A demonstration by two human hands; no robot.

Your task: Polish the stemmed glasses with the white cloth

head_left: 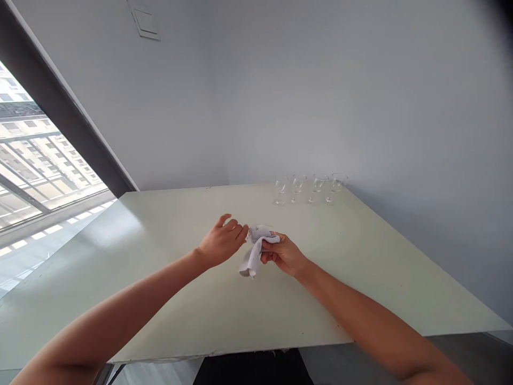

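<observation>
My right hand (284, 254) grips a white cloth (252, 259), whose loose end hangs down to the left. Part of the cloth is bunched at a clear stemmed glass (262, 228) held above the table; how much of it lies inside the bowl is hard to tell. My left hand (226, 239) is closed at the left end of this glass, fingers curled and the index finger raised a little. Its fingertips and the stem are mostly hidden. Several more clear stemmed glasses (297, 187) stand upright in a row at the far right of the table.
A pale, glossy table (192, 315) stretches out before me to the grey walls (340, 85). On the left is a window (36, 155) with a dark frame. A wall switch (145, 22) sits high up. Bright reflections lie on the table's left side.
</observation>
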